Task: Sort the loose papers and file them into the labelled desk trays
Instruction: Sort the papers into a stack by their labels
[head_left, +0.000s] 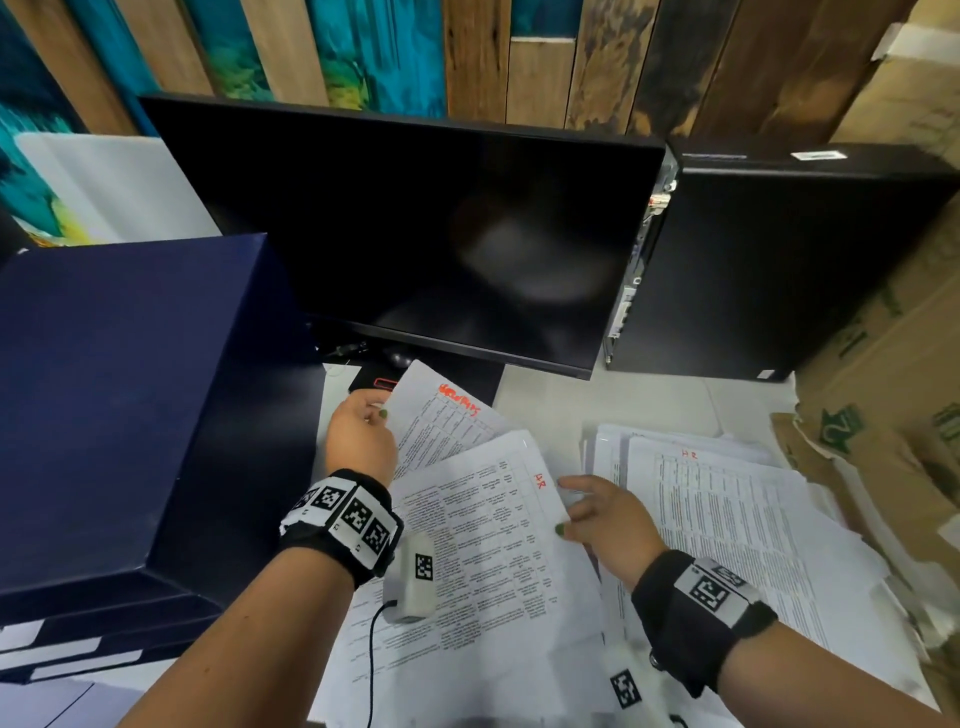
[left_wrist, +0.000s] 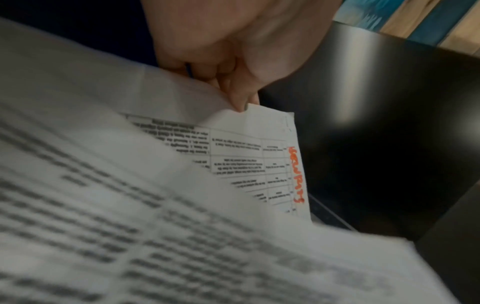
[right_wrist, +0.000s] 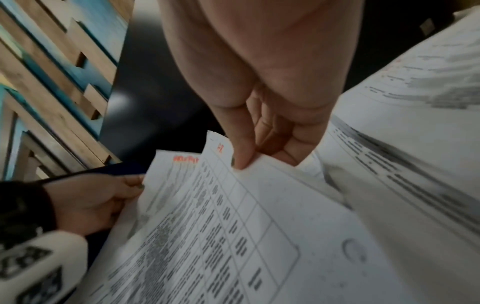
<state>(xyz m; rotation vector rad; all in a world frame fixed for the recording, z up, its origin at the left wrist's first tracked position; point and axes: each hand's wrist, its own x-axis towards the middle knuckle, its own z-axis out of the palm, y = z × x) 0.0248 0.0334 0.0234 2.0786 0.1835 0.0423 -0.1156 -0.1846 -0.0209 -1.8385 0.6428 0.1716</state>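
Observation:
My left hand (head_left: 376, 415) pinches the left edge of a printed sheet with orange writing (head_left: 441, 415) along its top, just right of the navy desk trays (head_left: 104, 389). The left wrist view shows my thumb and fingers (left_wrist: 240, 102) closed on that orange-marked sheet (left_wrist: 259, 156). My right hand (head_left: 563, 506) pinches the right edge of a table-printed sheet marked "HR" (head_left: 493, 530) in red, which overlaps the first sheet. In the right wrist view my thumb (right_wrist: 244, 160) presses on top of the HR sheet (right_wrist: 246, 216) with fingers under it.
A loose paper pile (head_left: 727, 519) topped by another "HR" sheet lies to the right. A dark monitor (head_left: 415, 234) and a black computer tower (head_left: 779, 260) stand behind. Cardboard boxes (head_left: 883, 389) crowd the right edge. White label strips (head_left: 62, 649) front the trays.

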